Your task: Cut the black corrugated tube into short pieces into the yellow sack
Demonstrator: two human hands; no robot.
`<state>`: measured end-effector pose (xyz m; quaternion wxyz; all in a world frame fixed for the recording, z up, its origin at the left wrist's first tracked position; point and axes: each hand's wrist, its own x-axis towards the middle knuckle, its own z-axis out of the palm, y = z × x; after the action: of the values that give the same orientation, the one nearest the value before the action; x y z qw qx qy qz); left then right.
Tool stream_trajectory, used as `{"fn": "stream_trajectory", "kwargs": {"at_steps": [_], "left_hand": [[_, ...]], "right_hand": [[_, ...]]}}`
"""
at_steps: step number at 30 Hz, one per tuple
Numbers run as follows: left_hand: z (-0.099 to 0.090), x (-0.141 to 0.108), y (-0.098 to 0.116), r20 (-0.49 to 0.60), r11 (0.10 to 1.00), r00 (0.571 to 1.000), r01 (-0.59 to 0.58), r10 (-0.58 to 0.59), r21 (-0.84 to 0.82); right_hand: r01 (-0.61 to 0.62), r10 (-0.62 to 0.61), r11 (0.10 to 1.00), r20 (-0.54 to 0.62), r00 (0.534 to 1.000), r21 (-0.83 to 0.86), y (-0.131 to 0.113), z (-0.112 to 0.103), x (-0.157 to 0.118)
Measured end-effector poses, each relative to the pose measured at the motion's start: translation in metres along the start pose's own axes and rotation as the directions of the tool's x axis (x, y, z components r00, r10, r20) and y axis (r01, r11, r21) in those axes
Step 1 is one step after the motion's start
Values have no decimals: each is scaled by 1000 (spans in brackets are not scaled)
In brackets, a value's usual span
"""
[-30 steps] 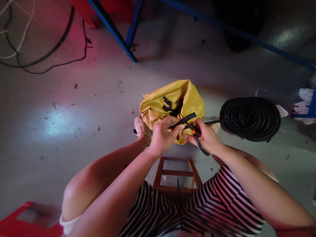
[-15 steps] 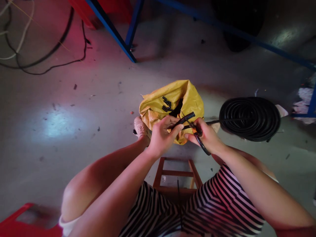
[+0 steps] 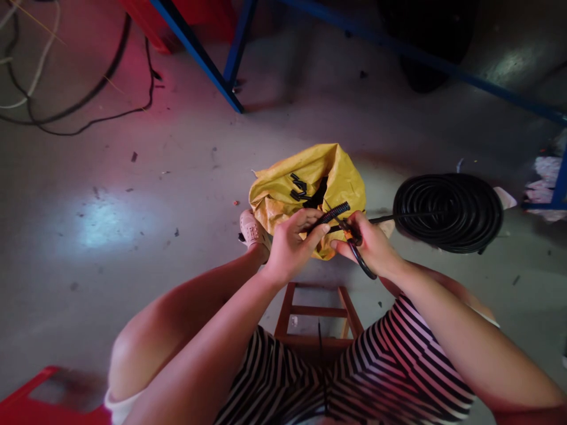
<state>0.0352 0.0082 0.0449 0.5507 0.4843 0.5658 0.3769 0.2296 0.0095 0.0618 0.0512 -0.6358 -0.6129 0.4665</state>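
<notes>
Pinched between the fingers and thumb of my left hand (image 3: pixel 292 242) is a short black corrugated tube (image 3: pixel 335 212), pointing up to the right. My right hand (image 3: pixel 370 241) grips scissors (image 3: pixel 364 260) with dark handles and an orange part; their blades reach toward the tube. A long black tube (image 3: pixel 381 219) runs from under my hands to a large black coil (image 3: pixel 447 213) on the floor at the right. Below both hands stands an open yellow bag (image 3: pixel 345 177), with several short black tube pieces (image 3: pixel 300 185) on its inner side.
A blue metal frame (image 3: pixel 195 50) crosses the top, near a red object (image 3: pixel 199 23). Cables (image 3: pixel 88 97) lie on the floor at upper left. A wooden frame (image 3: pixel 314 311) is between my legs, and a red stool (image 3: pixel 44 401) shows at lower left.
</notes>
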Motion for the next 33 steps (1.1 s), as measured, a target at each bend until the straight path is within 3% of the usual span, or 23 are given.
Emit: {"fn": "stream_trajectory", "kwargs": {"at_steps": [10,19,26,33], "left_hand": [[-1,0,1,40,1000,999,-20,20,-11],[-4,-4,-4,132,954,981,-173,144,243],[-7,-10,-13,155,959,983,-136,99,250],[-15,-16,-22,102,975,994,-63,43,211]], "right_hand": [[-12,15,996,23,1000,-90,-1,-3,-1],[-6,33,984,151,988,-177,-5,-4,0],[13,30,968,169,985,-251,-2,3,7],[-16,45,972,120,992,-233,0,12,9]]}}
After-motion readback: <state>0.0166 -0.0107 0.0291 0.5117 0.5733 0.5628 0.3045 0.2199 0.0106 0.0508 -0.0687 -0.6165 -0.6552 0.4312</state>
